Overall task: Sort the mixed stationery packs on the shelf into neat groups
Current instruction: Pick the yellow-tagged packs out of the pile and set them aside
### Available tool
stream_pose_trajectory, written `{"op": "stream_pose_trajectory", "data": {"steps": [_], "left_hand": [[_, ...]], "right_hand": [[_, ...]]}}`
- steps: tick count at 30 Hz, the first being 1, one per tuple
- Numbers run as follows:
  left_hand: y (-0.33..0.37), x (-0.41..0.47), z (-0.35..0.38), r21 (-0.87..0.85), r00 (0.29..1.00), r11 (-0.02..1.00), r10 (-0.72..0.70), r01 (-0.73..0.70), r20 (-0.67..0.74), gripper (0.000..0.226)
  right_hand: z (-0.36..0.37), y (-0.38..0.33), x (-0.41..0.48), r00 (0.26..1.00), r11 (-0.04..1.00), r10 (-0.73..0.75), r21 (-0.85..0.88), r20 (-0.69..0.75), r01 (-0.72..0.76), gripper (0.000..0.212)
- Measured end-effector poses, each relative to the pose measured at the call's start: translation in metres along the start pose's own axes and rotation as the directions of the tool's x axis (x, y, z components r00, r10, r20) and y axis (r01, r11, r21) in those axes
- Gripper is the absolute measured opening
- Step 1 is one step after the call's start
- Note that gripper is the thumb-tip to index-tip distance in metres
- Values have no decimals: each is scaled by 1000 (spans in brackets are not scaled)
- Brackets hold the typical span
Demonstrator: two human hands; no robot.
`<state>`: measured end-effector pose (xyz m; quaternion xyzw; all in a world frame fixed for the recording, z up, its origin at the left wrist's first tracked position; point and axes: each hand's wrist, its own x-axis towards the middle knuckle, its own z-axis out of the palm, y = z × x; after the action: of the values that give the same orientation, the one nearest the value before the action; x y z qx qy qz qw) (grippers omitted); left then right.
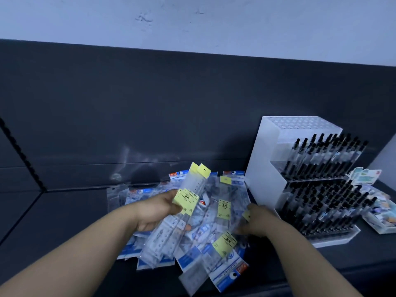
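Note:
A jumbled heap of stationery packs (205, 228) lies on the dark shelf (64, 221), mixing clear ruler sleeves with yellow labels and blue-and-white geometry set packs (227, 273). My left hand (158, 209) grips a small bunch of clear ruler packs (190, 189) with yellow headers, lifted and tilted above the heap. My right hand (255, 219) reaches into the right side of the heap and pinches another yellow-labelled ruler pack (246, 215), mostly hidden under the fingers.
A white acrylic pen display (270, 168) filled with several black pens (325, 185) stands just right of the heap. Small colourful packs (364, 176) and a tray (383, 224) sit at the far right. The dark back panel (171, 103) rises behind.

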<state>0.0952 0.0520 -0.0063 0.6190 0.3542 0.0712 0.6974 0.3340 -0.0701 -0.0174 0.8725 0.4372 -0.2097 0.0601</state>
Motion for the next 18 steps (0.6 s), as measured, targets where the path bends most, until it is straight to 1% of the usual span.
{"op": "stream_pose_trajectory", "data": {"steps": [2, 4, 5, 6, 7, 8, 10, 11, 12, 13, 15, 16, 18], "left_hand": [[-2, 1, 2, 36, 999, 999, -13, 11, 52, 37], [-3, 2, 7, 123, 998, 992, -7, -1, 68, 38], [-5, 3, 8, 154, 998, 988, -8, -2, 64, 39], [-6, 3, 10, 170, 998, 985, -12, 3, 55, 39], [-6, 4, 11, 196, 999, 981, -8, -2, 49, 40], [-5, 4, 13, 228, 999, 974, 4, -14, 45, 42], [-5, 5, 12, 295, 998, 954, 41, -51, 40, 44], [-4, 5, 12, 320, 998, 945, 51, -61, 40, 44], [-2, 4, 12, 330, 998, 942, 56, -64, 33, 42], [0, 2, 12, 322, 998, 944, 58, -65, 30, 39], [2, -1, 11, 277, 998, 959, 54, -62, 36, 35], [4, -4, 10, 247, 998, 968, 45, -54, 41, 34], [5, -7, 6, 232, 999, 972, 23, -29, 29, 34]], "right_hand": [[5, 2, -2, 999, 999, -33, -20, -9, 33, 79], [8, 2, 0, 1000, 992, -22, 121, -12, 23, 83], [8, 2, 2, 1000, 979, -15, 203, 16, 11, 84], [7, 0, 2, 999, 968, -17, 249, 36, 8, 83], [6, -1, 0, 999, 967, -12, 256, 42, 1, 81], [6, -2, 0, 1000, 970, -10, 243, 18, 6, 77], [7, -3, -3, 997, 981, -30, 190, -77, 44, 69], [9, -4, -4, 989, 985, -70, 149, -129, 89, 67], [9, -6, -5, 975, 982, -144, 101, -167, 162, 65], [10, -7, -5, 954, 966, -244, 45, -172, 255, 63], [9, -12, -9, 891, 896, -442, -104, -108, 431, 58], [8, -14, -11, 863, 857, -500, -182, -69, 482, 57], [8, -15, -12, 834, 805, -551, -281, -28, 523, 52]]}}
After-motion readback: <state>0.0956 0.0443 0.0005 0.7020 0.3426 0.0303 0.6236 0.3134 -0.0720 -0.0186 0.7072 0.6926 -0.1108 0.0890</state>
